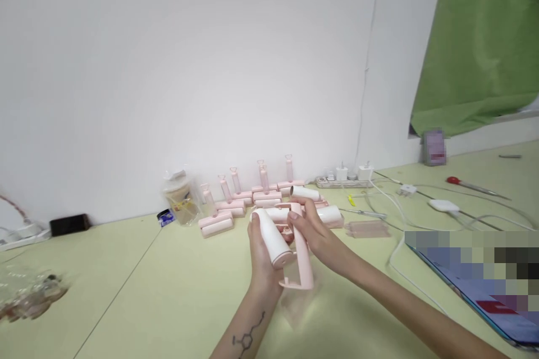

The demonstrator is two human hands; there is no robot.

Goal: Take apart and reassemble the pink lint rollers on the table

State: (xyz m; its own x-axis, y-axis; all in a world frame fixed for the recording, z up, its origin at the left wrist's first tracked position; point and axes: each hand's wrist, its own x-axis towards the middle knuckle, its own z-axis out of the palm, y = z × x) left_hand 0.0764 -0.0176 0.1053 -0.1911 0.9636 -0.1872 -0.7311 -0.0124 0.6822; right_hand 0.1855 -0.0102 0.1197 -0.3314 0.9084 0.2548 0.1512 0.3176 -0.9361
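My left hand (261, 247) is wrapped around a white lint roll (273, 238) with a pinkish end, tilted toward me. My right hand (314, 230) grips a pink plastic lint roller frame (302, 258) by its upper part. The frame stands beside the roll, apart from its near end, with its bracket-like lower end pointing left. Some left fingers are hidden behind the roll. Just beyond my hands lie another white roll (305, 193) and a white roll (330, 215) further right. Several pink lint rollers (217, 223) with upright clear handles line the wall.
A plastic-wrapped cup (182, 202) and a blue packet (165, 217) stand left of the rollers. To the right are a power strip (343, 182), loose white cables (398, 258), a red-handled screwdriver (478, 186) and a large blurred screen (475, 297). A black phone-like block (69, 225) sits far left.
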